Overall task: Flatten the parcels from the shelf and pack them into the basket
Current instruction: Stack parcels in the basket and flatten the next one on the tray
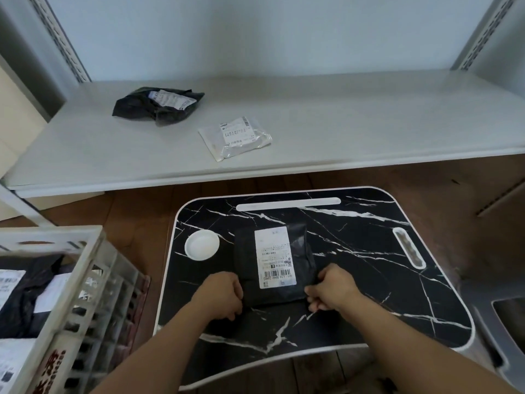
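A flat black parcel (298,251) with a white label lies on the black marble-patterned lap table (369,265). My left hand (220,295) grips its near left corner with curled fingers. My right hand (331,288) grips its near right corner the same way. On the white shelf (369,118) behind lie a crumpled black parcel (157,105) at the left and a clear plastic parcel (235,137) near the middle. The white slatted basket (93,280) stands at the lower left and holds several parcels, black and white.
A white round dish (201,245) sits in the table's left recess. A white slot runs along the table's far edge and a cut-out handle is at its right. Brown wooden floor shows around the table. A grey object stands at the lower right.
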{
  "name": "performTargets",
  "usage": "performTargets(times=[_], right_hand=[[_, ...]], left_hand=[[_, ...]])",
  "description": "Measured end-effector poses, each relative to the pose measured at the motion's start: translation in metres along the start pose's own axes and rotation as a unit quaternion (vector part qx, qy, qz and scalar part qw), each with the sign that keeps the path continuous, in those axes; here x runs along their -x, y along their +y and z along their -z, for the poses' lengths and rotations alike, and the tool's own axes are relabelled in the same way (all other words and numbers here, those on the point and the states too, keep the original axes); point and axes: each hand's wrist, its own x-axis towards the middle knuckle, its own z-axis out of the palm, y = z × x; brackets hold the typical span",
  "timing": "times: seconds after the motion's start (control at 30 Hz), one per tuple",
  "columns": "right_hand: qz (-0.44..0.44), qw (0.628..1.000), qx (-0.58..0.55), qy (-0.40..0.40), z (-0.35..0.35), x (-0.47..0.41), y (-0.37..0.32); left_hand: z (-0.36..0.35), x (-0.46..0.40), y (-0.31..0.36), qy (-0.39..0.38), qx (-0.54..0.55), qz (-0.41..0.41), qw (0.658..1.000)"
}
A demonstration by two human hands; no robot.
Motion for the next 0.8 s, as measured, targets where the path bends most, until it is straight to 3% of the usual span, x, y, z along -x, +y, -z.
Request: performTargets(times=[0.1,0.17,0.23,0.33,0.47,0.63,0.8], right_hand=[[-0.019,0.995,0.103,-0.002,0.002,0.006,-0.006],[0.043,0.975,0.183,0.120,0.007,0.007,-0.013],[0.176,0.927,0.232,0.237,0.007,0.009,-0.024],[0.335,0.858,0.316,0.227,-0.003,-0.006,-0.039],[0.363,0.811,0.427,0.168,-0.032,-0.040,-0.037],[0.353,0.816,0.422,0.179,-0.051,-0.065,-0.013],[0.389,0.804,0.403,0.201,-0.051,-0.071,0.001]], left_hand=[[-0.005,-0.005,0.006,0.142,0.011,0.003,0.990],[-0.006,-0.008,0.016,0.266,0.002,-0.009,0.964],[-0.007,-0.013,0.027,0.345,-0.012,-0.047,0.937],[-0.015,-0.026,0.040,0.328,-0.078,-0.098,0.936],[-0.036,-0.049,0.044,0.309,-0.193,-0.134,0.922],[-0.050,-0.072,0.032,0.273,-0.204,-0.149,0.928],[-0.056,-0.081,0.021,0.302,-0.207,-0.182,0.912]])
